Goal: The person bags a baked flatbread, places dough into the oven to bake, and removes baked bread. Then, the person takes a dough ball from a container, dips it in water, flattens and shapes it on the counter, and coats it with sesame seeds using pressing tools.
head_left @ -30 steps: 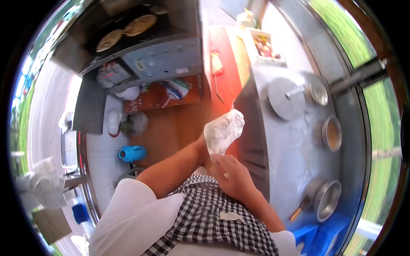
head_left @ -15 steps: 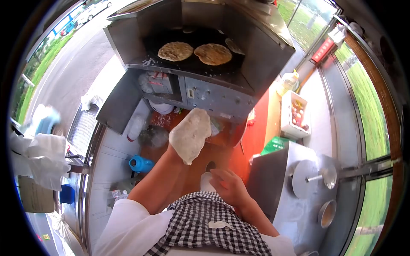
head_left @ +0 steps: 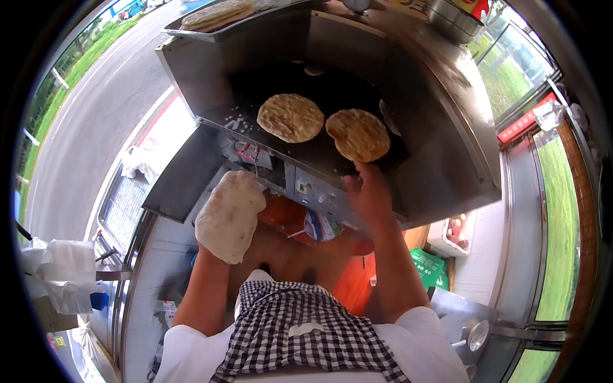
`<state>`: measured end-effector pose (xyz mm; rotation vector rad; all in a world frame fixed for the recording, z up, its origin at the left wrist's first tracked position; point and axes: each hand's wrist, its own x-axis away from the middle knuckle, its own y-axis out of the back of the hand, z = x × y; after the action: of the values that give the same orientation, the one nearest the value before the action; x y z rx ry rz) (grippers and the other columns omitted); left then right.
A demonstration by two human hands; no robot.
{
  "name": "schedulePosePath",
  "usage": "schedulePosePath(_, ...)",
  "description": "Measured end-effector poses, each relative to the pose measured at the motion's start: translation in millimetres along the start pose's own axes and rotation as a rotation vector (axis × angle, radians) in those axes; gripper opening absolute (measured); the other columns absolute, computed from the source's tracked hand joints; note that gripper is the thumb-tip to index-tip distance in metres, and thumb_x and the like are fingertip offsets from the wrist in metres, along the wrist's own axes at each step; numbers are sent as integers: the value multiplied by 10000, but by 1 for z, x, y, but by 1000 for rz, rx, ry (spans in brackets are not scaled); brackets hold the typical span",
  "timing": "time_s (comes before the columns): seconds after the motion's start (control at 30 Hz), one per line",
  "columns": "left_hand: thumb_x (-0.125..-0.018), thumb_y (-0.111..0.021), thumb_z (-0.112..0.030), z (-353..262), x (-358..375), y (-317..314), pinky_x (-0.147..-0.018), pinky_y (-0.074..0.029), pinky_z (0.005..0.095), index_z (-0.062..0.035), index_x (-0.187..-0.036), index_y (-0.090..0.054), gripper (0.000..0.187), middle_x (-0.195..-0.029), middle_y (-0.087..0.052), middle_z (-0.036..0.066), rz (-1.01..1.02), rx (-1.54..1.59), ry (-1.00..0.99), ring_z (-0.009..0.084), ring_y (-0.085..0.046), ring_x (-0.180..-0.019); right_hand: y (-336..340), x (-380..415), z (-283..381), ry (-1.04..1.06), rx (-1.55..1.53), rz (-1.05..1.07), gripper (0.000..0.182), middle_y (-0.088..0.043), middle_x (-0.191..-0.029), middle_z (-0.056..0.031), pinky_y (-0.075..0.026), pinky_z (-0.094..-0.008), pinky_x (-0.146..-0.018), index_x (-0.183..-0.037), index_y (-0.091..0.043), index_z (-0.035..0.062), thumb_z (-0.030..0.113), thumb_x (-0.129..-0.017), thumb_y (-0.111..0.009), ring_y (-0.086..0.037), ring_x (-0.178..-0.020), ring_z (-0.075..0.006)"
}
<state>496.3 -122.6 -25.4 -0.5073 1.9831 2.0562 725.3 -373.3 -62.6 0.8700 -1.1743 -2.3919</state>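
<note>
A pale sheet of raw flatbread dough lies draped over my left hand, which carries it left of the stove front. The dough hides the fingers; only the wrist and forearm show below it. My right hand reaches over the front edge of the dark griddle, thumb and fingers apart. Its fingertips are right at the lower rim of the right browned flatbread. Left of that lies another browned flatbread. A third flatbread leans against the griddle's right wall, partly in shadow.
Metal walls surround the griddle at the back and sides. A tray of flatbreads rests above at back left, a metal pot at back right. An open cabinet door juts out left. Low right is a steel counter.
My view has moved nearer the griddle. My left hand has shifted left with the dough. My right hand has risen from by the apron to the right flatbread's edge.
</note>
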Motion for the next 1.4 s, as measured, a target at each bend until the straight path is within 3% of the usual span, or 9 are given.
schedulePosePath(0.2,-883,-637,-195,64,-70,39,-1010,-495,329,-117,-1123,-748,275,-1276,-678,65,523,-95,194,294,-582,-1271,-47,-66,-14,58,412,48,485,-677,-1180,-163,-512,-510,-929,-1227,-660,50,308,-845,-810,-647,-1109,-378)
schedulePosePath(0.3,-856,-645,-174,130,-61,-15,-1009,-502,332,-112,-1100,-749,272,-1254,-682,70,99,-28,70,292,-584,-1265,-43,-60,2,17,450,123,443,-678,-1121,-147,-510,-509,-897,-1146,-671,77,306,-800,-828,-654,-1055,-367)
schedulePosePath(0.43,-829,-642,-157,185,-87,-37,-982,-511,336,-106,-1036,-739,235,-1189,-683,72,-9,49,-87,290,-600,-1206,-40,-41,6,-67,473,229,339,-687,-1004,-142,-512,-513,-882,-1009,-678,98,233,-737,-828,-668,-983,-366)
schedulePosePath(0.63,-788,-638,-131,228,-114,-66,-942,-526,342,-96,-941,-724,180,-1091,-685,76,-137,90,-202,287,-623,-1118,19,-111,83,76,308,-105,160,-665,-850,-114,-543,-390,-682,-924,-677,46,33,-770,-720,-677,-770,-274)
schedulePosePath(0.8,-799,-637,-115,219,-115,-67,-961,-520,336,-87,-964,-725,189,-1107,-688,68,-89,4,-187,269,-630,-1125,82,-215,146,-155,-317,99,119,-698,-834,-15,-497,-249,-673,-965,-699,-8,45,-868,-655,-618,-744,-57)
schedulePosePath(0.9,-844,-628,-111,204,-119,-42,-1101,-458,294,-79,-1142,-711,311,-1270,-672,56,262,-90,-130,234,-593,-1277,85,-279,181,-229,-960,-43,259,-740,-979,-70,-586,-282,-811,-1076,-689,-19,106,-862,-614,-723,-848,-138)
schedulePosePath(1.1,-817,-644,-125,205,-112,-44,-1022,-514,306,-76,-1058,-739,264,-1174,-688,84,149,-33,-106,258,-629,-1186,30,-401,206,-108,-1531,-22,320,-717,-1108,-125,-604,-366,-929,-1228,-657,-23,218,-1020,-690,-720,-1004,-222)
schedulePosePath(1.33,-796,-659,-142,195,-123,-30,-989,-517,322,-68,-1031,-726,256,-1145,-672,75,372,-57,11,252,-631,-1121,4,-330,169,-124,-1027,-180,253,-722,-1120,-91,-606,-330,-873,-1211,-687,4,167,-1018,-697,-710,-965,-190)
schedulePosePath(1.4,-857,-648,-166,198,-107,-58,-1042,-493,310,-94,-1164,-700,319,-1252,-663,46,326,-81,56,226,-608,-1220,-22,-292,119,-103,-774,-141,269,-728,-1139,-88,-600,-314,-859,-1234,-683,15,160,-1007,-705,-715,-961,-172)
